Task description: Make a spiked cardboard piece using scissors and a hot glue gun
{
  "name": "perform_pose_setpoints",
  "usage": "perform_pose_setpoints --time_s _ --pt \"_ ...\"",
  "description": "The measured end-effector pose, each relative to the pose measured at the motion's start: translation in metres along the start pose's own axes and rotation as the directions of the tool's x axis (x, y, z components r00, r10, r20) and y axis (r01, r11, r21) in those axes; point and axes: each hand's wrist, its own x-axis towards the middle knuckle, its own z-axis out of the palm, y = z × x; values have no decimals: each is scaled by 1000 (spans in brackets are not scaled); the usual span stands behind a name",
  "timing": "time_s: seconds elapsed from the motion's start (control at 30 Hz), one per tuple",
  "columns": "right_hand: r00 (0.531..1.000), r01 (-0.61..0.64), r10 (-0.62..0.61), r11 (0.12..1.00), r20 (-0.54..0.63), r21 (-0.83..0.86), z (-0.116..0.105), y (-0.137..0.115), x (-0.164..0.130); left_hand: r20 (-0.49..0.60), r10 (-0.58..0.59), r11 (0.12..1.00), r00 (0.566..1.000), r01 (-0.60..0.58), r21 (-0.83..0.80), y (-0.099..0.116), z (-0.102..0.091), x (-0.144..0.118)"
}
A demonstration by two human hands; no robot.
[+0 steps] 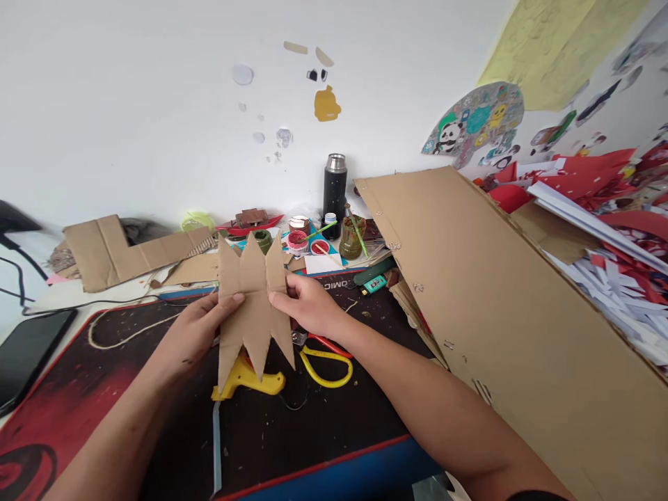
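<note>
A piece of brown cardboard (254, 306), cut into pointed spikes along its top and bottom edges, is held up over the desk mat. My left hand (206, 316) grips its left edge, thumb on the front face. On the right edge, my right hand (305, 299) pinches it the same way; the fingers of both hands are partly hidden behind the sheet. Below lies a yellow glue gun (255, 379) with a glue stick (217, 449) at its end, partly covered by the spikes. Scissors (328, 369) with yellow and red handles rest beside it.
A large cardboard sheet (501, 313) leans across the right side. Paint jars (298, 241) and a black thermos (335, 191) stand at the back by the wall. Cut cardboard (104, 254) lies back left, a black phone (34, 355) at the left edge. Paper scraps (621, 278) pile up far right.
</note>
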Motion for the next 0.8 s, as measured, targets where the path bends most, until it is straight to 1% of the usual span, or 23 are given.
perform_pose_setpoints --time_s 0.07,0.13,0.3,0.57,0.67,0.8 --pt "1000 7 -7 1000 -21 -21 -1 0 0 11 5 1000 1000 -5 5 0 1 0" --pt "1000 6 -7 999 -29 -39 -1 -1 0 -6 12 999 1000 -12 42 1 2 -1" --pt "999 -25 25 1000 33 -2 -2 -2 0 -27 39 990 999 -35 136 1 2 -4" --pt "993 -97 97 995 73 -4 -1 -3 0 -45 53 988 998 -46 145 1 0 -4" --pt "992 -99 100 995 79 -9 -1 -2 0 -38 61 984 997 -54 167 3 1 -6" --pt "994 -78 80 997 75 -30 -1 0 1 -21 43 986 999 -39 159 5 0 -7"
